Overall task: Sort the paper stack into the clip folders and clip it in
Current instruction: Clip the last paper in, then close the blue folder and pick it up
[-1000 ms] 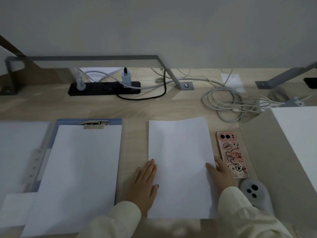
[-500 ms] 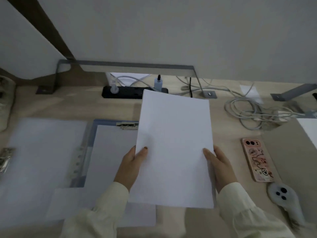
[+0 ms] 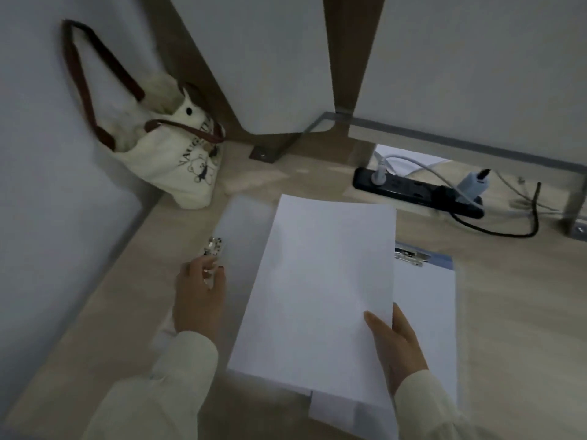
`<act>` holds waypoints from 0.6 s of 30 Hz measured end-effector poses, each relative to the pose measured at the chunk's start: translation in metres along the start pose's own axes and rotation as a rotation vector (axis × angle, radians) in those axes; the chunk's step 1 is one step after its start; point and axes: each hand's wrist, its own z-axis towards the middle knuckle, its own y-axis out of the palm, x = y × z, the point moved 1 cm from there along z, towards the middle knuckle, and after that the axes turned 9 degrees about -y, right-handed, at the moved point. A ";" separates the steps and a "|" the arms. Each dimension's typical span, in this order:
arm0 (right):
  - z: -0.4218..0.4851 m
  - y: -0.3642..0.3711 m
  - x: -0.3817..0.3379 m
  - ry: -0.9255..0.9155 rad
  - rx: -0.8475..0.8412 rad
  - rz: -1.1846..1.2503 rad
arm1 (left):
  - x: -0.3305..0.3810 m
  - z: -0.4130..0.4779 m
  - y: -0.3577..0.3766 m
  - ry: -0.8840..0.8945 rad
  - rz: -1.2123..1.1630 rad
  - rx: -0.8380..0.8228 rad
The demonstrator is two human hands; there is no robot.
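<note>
My right hand (image 3: 395,342) pinches the lower right edge of a white paper stack (image 3: 317,296) and holds it above the desk. To its left lies a translucent clip folder (image 3: 244,223) with a metal clip (image 3: 215,244) on its left edge. My left hand (image 3: 200,293) curls its fingers round the near end of that clip. Right of the held stack lies a blue clip folder (image 3: 441,261) with a silver top clip (image 3: 411,257) and a white sheet (image 3: 425,312) on it. The held stack hides most of both folders.
A cream tote bag (image 3: 171,157) with brown straps leans in the far left corner against the wall. A black power strip (image 3: 409,188) with plugs and cables lies at the back right under a grey metal frame (image 3: 460,142). The wooden desk (image 3: 508,312) extends right.
My view has swung left. My left hand let go of the stack and went left to the translucent folder's clip. My right hand alone now carries the stack, shifted left over the folders.
</note>
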 end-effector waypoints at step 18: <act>0.000 0.030 0.024 0.092 -0.053 -0.049 | -0.061 0.024 -0.037 -0.357 -0.278 -0.564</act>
